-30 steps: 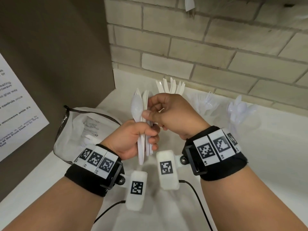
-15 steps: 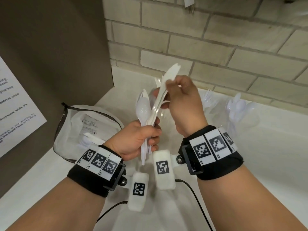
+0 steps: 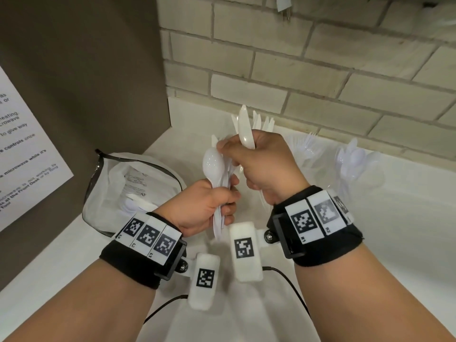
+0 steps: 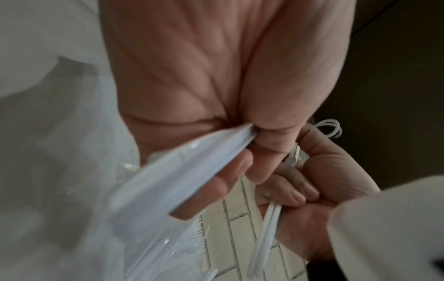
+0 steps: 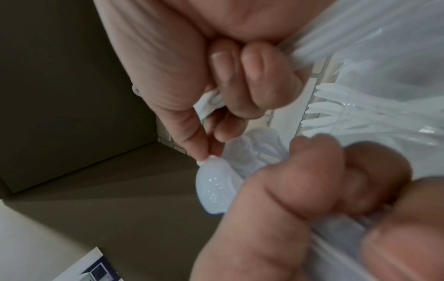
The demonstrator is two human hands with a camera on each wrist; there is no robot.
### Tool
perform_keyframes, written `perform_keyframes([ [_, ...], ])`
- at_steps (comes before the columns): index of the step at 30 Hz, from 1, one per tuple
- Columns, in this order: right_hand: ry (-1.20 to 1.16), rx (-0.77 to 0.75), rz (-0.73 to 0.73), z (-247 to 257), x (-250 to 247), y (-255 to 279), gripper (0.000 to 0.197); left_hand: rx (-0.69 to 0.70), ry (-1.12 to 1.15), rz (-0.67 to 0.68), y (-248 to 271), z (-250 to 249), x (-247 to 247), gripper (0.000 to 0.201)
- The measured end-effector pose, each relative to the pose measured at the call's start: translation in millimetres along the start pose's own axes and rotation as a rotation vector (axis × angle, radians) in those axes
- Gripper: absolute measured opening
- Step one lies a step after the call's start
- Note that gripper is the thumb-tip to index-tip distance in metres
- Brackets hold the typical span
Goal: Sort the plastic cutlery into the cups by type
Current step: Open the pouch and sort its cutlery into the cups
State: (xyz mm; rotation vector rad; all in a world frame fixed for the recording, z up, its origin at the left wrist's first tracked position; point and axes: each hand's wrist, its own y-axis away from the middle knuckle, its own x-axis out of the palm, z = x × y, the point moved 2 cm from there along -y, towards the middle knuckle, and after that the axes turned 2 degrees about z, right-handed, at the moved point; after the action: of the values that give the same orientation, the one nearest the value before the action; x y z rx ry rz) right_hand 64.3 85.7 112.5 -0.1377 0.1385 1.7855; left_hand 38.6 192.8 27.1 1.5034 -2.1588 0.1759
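A white notice (image 3: 29,154) fixed to the brown panel (image 3: 81,77) at the left carries partly cut-off print; "controls once", "microwave while it's" and "Front Desk" can be read. Small print on a packet inside the clear pouch (image 3: 128,183) is too fine to make out. The white counter (image 3: 407,230) ends at the brick wall (image 3: 296,70) behind and at the brown panel on the left, with bare surface to the right of the hands. Three clear cups stand along the wall: a knife cup (image 3: 261,122) just behind the hands, a fork cup (image 3: 307,149) beside it, and a spoon cup (image 3: 355,166) further right. The left hand (image 3: 202,208) is curled round a bundle of white cutlery (image 3: 217,176), a spoon bowl uppermost. The right hand (image 3: 261,166) grips a white knife (image 3: 244,129) in its fist, blade up, while its thumb and forefinger pinch the top of the bundle.
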Motion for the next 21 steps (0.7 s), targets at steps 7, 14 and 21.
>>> perform_keyframes([
  [7,0.208,-0.142,0.016,-1,3,-6,0.009,0.014,-0.020,-0.018,0,4,-3,0.017],
  [14,0.110,-0.166,-0.105,4,-5,-13,0.018,0.029,-0.104,-0.054,0,8,-1,0.018],
  [21,-0.022,-0.478,-0.227,40,-39,-23,0.005,0.005,-0.043,-0.037,4,8,-8,0.008],
])
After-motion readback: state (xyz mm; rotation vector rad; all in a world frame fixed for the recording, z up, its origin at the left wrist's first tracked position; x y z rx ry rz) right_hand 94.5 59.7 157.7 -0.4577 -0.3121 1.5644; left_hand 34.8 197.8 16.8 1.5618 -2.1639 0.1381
